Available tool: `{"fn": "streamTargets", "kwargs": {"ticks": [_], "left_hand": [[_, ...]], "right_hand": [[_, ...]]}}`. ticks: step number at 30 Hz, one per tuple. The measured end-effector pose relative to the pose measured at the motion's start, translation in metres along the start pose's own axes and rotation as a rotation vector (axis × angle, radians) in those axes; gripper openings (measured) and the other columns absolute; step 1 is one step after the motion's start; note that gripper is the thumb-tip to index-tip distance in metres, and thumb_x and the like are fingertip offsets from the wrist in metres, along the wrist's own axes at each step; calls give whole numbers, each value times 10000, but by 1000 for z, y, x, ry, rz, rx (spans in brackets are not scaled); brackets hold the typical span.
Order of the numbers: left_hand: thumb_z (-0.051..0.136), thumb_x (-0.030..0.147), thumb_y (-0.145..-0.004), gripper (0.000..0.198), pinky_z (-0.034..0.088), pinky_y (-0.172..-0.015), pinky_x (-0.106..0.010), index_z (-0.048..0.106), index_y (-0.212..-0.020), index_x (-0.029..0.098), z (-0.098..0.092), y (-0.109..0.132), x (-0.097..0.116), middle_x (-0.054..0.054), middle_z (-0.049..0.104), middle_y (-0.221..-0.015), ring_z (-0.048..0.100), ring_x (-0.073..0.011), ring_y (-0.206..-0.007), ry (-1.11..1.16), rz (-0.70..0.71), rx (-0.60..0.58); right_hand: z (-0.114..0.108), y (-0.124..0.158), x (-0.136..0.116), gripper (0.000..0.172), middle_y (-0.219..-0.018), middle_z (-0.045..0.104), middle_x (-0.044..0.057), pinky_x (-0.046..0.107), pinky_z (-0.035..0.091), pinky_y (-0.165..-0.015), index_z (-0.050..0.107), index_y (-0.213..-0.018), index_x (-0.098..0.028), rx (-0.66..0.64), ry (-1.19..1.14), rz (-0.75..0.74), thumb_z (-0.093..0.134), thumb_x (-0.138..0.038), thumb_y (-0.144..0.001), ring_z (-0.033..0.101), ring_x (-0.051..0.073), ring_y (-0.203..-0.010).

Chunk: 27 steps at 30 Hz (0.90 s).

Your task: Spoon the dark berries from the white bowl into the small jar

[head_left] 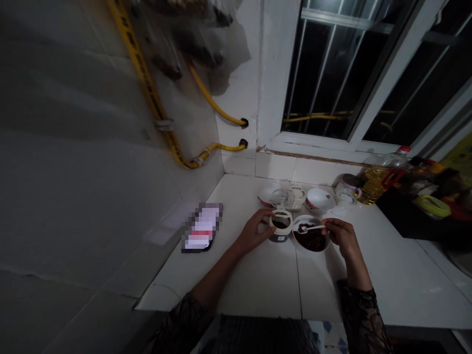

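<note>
Left hand (pixel 254 230) wrapped round small squat round jar (pixel 280 227), dark contents. Right hand (pixel 341 235) pinching slim pale spoon (pixel 309 228) over round bowl (pixel 311 240) of dark, lumpy stuff. Smooth white tabletop (pixel 387 275).

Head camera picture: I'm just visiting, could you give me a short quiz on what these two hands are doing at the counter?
1. True or false: the left hand grips the jar.
2. The spoon in the right hand has its tip: A) over the bowl of dark food, B) inside the jar, C) out of view.
3. What colour is the spoon?
Key: 1 true; 2 A; 3 white.
</note>
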<state>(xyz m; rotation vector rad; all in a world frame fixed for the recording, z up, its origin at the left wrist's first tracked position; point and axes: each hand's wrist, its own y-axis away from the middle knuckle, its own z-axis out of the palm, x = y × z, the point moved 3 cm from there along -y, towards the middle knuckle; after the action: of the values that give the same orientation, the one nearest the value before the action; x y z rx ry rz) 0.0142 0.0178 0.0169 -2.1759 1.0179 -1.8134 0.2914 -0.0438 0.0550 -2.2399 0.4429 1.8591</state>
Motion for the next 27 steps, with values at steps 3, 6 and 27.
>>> {"fn": "streamTargets", "kwargs": {"ticks": [3, 6, 27], "left_hand": [[649, 297, -852, 297, 547, -842, -326, 596, -1133, 216, 0, 0, 1, -111, 610, -1253, 591, -250, -1175, 0, 2, -2], [653, 307, -853, 294, 554, -847, -329, 600, -1128, 217, 0, 0, 0, -106, 613, -1247, 601, -244, -1159, 5, -6, -7], [657, 319, -850, 294, 547, -855, -328, 610, -1123, 222, 0, 0, 2, -103, 615, -1248, 588, -249, -1181, 12, -9, 1]], "right_hand": [[-1, 1, -2, 290, -470, 594, 7, 224, 159, -368, 679, -708, -153, 16, -7, 1, 680, -412, -579, 295, 63, -349], [0, 3, -7, 288, -475, 588, 2, 229, 145, -376, 667, -709, -164, 23, -32, -9, 682, -417, -572, 284, 62, -356], [30, 35, -31, 283, -727, 695, 42, 302, 511, -698, 674, -928, -218, 113, 446, -654, 434, -367, -934, 646, 193, -696]]}}
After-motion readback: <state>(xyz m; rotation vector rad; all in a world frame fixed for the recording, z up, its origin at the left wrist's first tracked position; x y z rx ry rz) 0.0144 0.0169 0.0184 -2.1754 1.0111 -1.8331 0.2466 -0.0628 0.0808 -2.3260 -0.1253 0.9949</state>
